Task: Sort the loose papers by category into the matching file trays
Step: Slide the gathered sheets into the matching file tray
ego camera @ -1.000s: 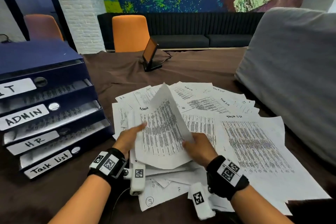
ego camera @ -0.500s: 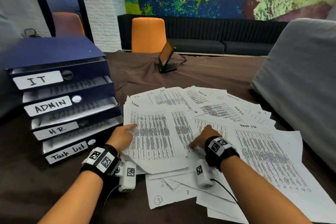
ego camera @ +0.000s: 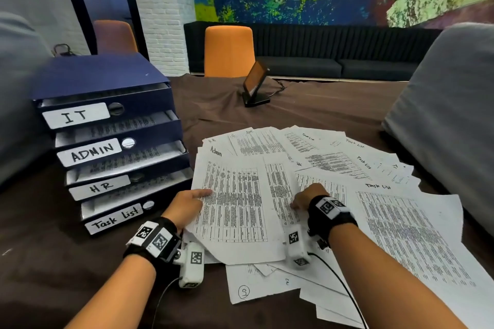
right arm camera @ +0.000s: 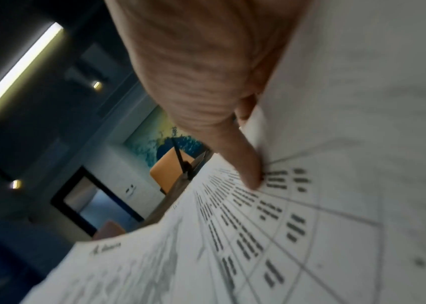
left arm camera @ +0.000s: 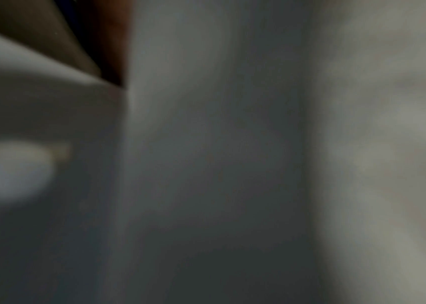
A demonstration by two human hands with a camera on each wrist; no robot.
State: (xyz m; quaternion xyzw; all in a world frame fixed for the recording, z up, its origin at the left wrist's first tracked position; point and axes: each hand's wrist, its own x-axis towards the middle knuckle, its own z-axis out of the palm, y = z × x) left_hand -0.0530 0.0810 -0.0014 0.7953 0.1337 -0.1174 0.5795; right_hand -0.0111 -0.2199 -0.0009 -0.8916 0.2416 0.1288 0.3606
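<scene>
Left hand: the left hand (ego camera: 187, 201) lies at the left edge of the Admin sheet (ego camera: 235, 211), lower centre of the frame, forefinger stretched flat on the print; the rest of its grip is hidden from me, so I cannot tell how it closes. I judge it pins the sheet so that it does not slide.
Right hand: the right hand (ego camera: 307, 196) sits at the sheet's right edge; the wrist view shows its finger (right arm camera: 245, 164) pressing the print with a paper edge caught under the knuckles, so it looks pinched on that edge, likely to lift the sheet free.
Papers: the loose papers (ego camera: 334, 163) fan across the middle and right of the frame on the worktop (ego camera: 53, 275), overlapping, headed "HR" and "Task list" in places; the Admin sheet lies on top at the left of the heap.
Trays: the trays (ego camera: 112, 147) stand at the left of the frame, labelled IT, ADMIN, HR and Task list from top down, each already holding paper.
Around: a small stand (ego camera: 255, 88) is at upper centre, a grey cushion (ego camera: 441, 115) at the right edge, an orange chair (ego camera: 228, 51) behind.
In the way: sheets beneath may drag along; the tray slots are narrow.
Left wrist view: blurred grey, nothing to tell.
</scene>
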